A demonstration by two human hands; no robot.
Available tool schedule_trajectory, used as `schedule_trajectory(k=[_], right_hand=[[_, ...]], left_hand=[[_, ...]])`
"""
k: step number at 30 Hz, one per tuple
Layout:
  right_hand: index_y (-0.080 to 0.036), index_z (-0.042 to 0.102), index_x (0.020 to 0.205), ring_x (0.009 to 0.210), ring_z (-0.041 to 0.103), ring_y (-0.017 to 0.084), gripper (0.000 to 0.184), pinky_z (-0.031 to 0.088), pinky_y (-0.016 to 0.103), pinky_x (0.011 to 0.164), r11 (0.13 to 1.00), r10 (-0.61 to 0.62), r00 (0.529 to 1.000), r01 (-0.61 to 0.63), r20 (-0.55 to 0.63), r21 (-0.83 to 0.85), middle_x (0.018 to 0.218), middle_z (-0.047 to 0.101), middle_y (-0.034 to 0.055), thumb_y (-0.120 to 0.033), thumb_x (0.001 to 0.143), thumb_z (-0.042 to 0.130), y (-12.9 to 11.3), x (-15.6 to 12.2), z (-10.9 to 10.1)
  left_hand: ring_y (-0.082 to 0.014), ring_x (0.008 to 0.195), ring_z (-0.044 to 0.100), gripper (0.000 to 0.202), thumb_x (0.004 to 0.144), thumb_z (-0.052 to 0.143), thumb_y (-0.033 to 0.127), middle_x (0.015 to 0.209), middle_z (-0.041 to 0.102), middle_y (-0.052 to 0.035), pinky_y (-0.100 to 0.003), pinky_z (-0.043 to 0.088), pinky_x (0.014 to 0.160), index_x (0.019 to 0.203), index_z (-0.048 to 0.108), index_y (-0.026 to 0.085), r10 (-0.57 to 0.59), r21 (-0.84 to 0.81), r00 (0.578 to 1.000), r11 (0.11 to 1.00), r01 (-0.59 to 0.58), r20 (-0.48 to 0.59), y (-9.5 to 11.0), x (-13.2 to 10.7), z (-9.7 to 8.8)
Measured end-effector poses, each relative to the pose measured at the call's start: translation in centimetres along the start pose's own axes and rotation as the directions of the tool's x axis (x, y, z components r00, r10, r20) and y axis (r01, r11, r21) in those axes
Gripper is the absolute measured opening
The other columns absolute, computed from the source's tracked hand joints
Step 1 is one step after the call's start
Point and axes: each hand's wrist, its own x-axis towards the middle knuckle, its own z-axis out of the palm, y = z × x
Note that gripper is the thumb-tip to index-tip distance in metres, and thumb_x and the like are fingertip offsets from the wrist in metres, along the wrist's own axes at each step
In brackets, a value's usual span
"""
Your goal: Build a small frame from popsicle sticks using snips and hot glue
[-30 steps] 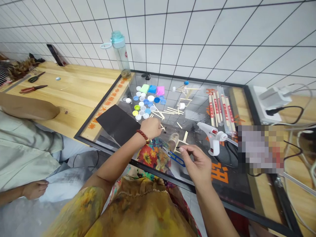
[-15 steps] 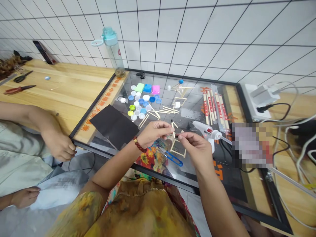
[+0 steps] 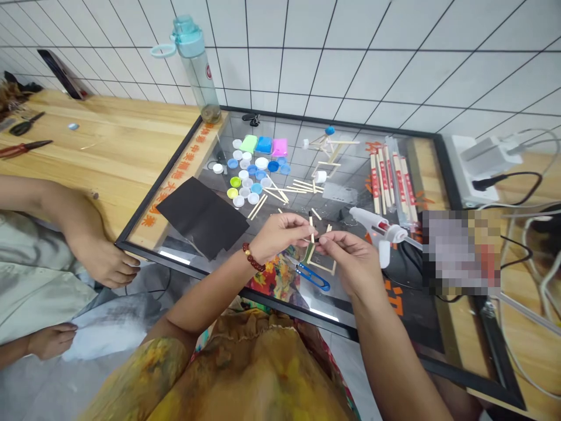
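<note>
My left hand [image 3: 283, 237], with a beaded bracelet on the wrist, pinches a short wooden stick [image 3: 311, 222] that stands upright and has a dark top end. My right hand [image 3: 353, 257] is closed at the fingertips beside the same stick; a small dark bit shows there, too small to name. Just below the fingers sits a frame of thin wooden sticks [image 3: 323, 267], partly hidden by the hands. Blue-handled thread snips [image 3: 313, 278] lie in front of it. To the right of my right hand rests a white glue gun [image 3: 379, 225].
Several bottle caps [image 3: 250, 169], clay blocks [image 3: 264, 145] and loose sticks [image 3: 302, 187] lie on the glass board. Behind are a stick model [image 3: 328, 155] and wrapped chopsticks [image 3: 388, 178]. Black paper [image 3: 201, 216], a bottle [image 3: 199, 70], a power strip [image 3: 467, 169] and another person's hand [image 3: 109, 263] surround them.
The view has shifted slightly, so the board's things sit a little differently in the picture. Both hands stay together at the stick, fingers barely changed.
</note>
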Motion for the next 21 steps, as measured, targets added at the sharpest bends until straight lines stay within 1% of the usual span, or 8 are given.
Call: schedule_trajectory(k=[5, 11, 16, 21], right_hand=[[-0.02, 0.072, 0.071, 0.06, 0.062, 0.011, 0.021, 0.053, 0.025, 0.063, 1.0, -0.004, 1.0, 0.004, 0.013, -0.003, 0.068, 0.07, 0.0002, -0.036, 0.061, 0.082, 0.11, -0.13, -0.04], [-0.02, 0.072, 0.072, 0.06, 0.064, 0.012, 0.023, 0.053, 0.025, 0.061, 1.0, -0.007, 1.0, 0.007, 0.007, -0.01, 0.067, 0.07, 0.0009, -0.038, 0.061, 0.082, 0.18, 0.03, 0.06], [-0.02, 0.071, 0.072, 0.06, 0.064, 0.013, 0.021, 0.052, 0.025, 0.06, 0.998, -0.051, 0.998, 0.05, -0.028, -0.039, 0.067, 0.07, 0.0013, -0.037, 0.064, 0.08, 0.22, 0.05, 0.02], [-0.02, 0.071, 0.074, 0.061, 0.065, 0.014, 0.02, 0.054, 0.027, 0.061, 0.995, -0.075, 0.997, 0.075, -0.006, -0.063, 0.069, 0.071, 0.0016, -0.037, 0.068, 0.078, 0.49, 0.03, 0.0]], left_hand=[[-0.0111, 0.073, 0.063, 0.036, 0.063, 0.08, 0.04, 0.08, 0.068, -0.0058, -0.028, 0.054, 0.072, 0.076, 0.065, 0.01, -0.001, -0.014, 1.0, 1.0, 0.001, -0.006, -0.17, 0.14, -0.08], [-0.0113, 0.074, 0.064, 0.036, 0.063, 0.079, 0.041, 0.08, 0.068, -0.0058, -0.028, 0.054, 0.073, 0.076, 0.066, 0.01, -0.003, -0.013, 1.0, 1.0, 0.003, 0.001, -0.21, 0.11, -0.03], [-0.0109, 0.073, 0.063, 0.035, 0.064, 0.078, 0.042, 0.081, 0.068, -0.0062, -0.029, 0.054, 0.074, 0.077, 0.067, 0.011, -0.024, -0.021, 1.0, 0.999, 0.024, -0.014, -0.06, 0.0, 0.02], [-0.0104, 0.071, 0.063, 0.034, 0.064, 0.079, 0.04, 0.078, 0.067, -0.0055, -0.028, 0.054, 0.072, 0.076, 0.067, 0.01, -0.007, -0.003, 0.999, 1.0, 0.007, -0.037, -0.03, 0.04, 0.14]])
